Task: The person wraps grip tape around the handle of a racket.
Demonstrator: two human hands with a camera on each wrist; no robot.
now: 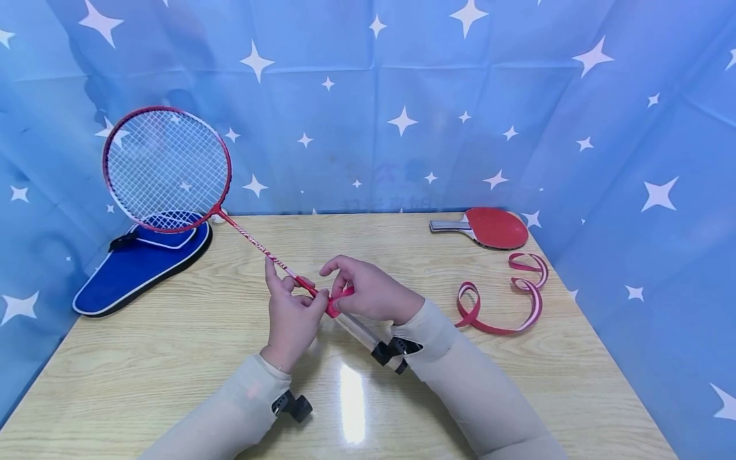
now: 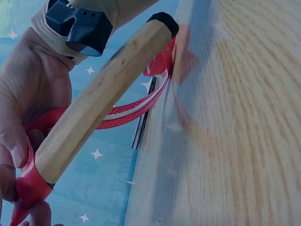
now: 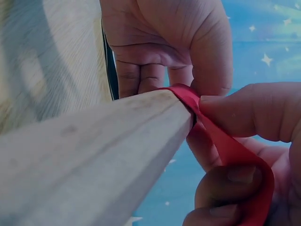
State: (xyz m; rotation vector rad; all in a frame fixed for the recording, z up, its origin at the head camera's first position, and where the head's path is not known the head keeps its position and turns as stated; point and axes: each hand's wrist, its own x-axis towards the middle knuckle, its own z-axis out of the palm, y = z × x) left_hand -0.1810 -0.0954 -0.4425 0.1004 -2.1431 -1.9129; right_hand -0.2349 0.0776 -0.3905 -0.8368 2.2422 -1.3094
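A red badminton racket (image 1: 250, 239) slants across the middle in the head view, its strung head up at the left. My left hand (image 1: 292, 319) grips its shaft just above the bare wooden handle (image 2: 106, 96). At the handle's top, red grip tape (image 3: 228, 146) is wrapped around. My right hand (image 1: 374, 291) pinches that tape between thumb and curled fingers and holds it taut, as the right wrist view shows. The tape's loose length (image 1: 496, 329) trails in curls over the table on the right. A black cap (image 2: 163, 23) ends the handle.
A blue racket case (image 1: 135, 271) with white trim lies at the back left, under the racket's head. At the back right rests a red table tennis bat (image 1: 497, 228). A blue star-patterned curtain (image 1: 402, 96) hangs around the wooden table (image 1: 172, 358).
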